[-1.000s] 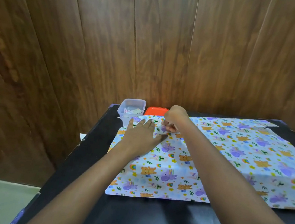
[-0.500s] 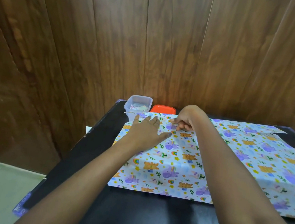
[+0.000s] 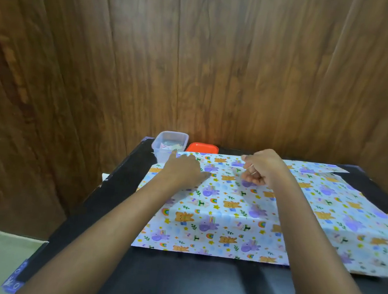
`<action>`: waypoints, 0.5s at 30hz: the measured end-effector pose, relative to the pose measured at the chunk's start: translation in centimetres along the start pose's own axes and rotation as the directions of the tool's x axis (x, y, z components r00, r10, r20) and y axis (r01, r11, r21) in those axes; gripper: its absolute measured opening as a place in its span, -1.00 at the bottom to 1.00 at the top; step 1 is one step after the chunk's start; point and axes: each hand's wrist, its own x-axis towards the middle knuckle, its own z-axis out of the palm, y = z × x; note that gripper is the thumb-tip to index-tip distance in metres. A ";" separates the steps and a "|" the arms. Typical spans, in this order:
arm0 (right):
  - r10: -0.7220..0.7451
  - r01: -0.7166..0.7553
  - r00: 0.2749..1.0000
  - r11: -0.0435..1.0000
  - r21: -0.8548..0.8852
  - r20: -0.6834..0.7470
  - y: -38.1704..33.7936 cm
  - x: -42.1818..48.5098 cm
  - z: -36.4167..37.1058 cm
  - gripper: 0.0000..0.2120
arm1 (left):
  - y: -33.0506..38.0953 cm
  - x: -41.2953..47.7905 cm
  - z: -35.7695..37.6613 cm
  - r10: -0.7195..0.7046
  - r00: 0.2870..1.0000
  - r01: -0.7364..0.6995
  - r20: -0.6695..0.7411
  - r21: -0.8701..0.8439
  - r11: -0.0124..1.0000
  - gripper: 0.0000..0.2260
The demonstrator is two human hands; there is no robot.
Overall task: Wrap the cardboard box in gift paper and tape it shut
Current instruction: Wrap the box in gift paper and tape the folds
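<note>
Two bare hands reach to the far side of the gift paper point(image 3: 240, 215), which lies spread over the black table point(image 3: 172, 284) and drapes a low, flat bulk; the cardboard box itself is hidden beneath. The left hand point(image 3: 183, 172) lies flat near the sheet's 11 o'clock corner, fingers point(image 3: 187, 162) straight, pressing the paper. The right hand point(image 3: 261, 170) is at 12 o'clock, fingers point(image 3: 253, 177) curled; whether they pinch anything cannot be told. Beyond the sheet at 11 o'clock stand a clear tub point(image 3: 170, 144) and a flat orange plastic piece point(image 3: 202, 147).

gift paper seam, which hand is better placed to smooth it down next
Right, probably. The left hand lies flat on the gift paper, pinning the overlap, while the right hand hovers with curled fingers just over the seam.
</note>
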 end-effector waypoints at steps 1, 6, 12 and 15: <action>-0.060 0.062 0.996 0.998 0.028 -0.072 1.5 -1.4 -1.6 -0.70 | 1.2 0.6 -0.6 -0.003 1.000 0.004 -0.019 0.044 0.999 -0.50; -0.228 0.290 0.932 0.936 0.202 -0.280 8.1 -8.4 -6.5 -0.71 | 7.0 4.6 -1.3 0.123 0.992 -0.122 0.018 -0.061 0.991 -0.40; 0.071 0.028 0.939 0.959 0.282 -0.336 15.5 -11.4 -10.3 -0.58 | 10.4 7.7 -1.2 0.072 0.985 -0.041 0.154 -0.198 0.979 -0.31; 0.283 -0.230 0.951 0.919 0.321 -0.126 17.7 -11.7 -10.1 -0.60 | 11.0 8.3 -1.3 0.033 0.982 0.011 0.185 -0.233 0.972 -0.31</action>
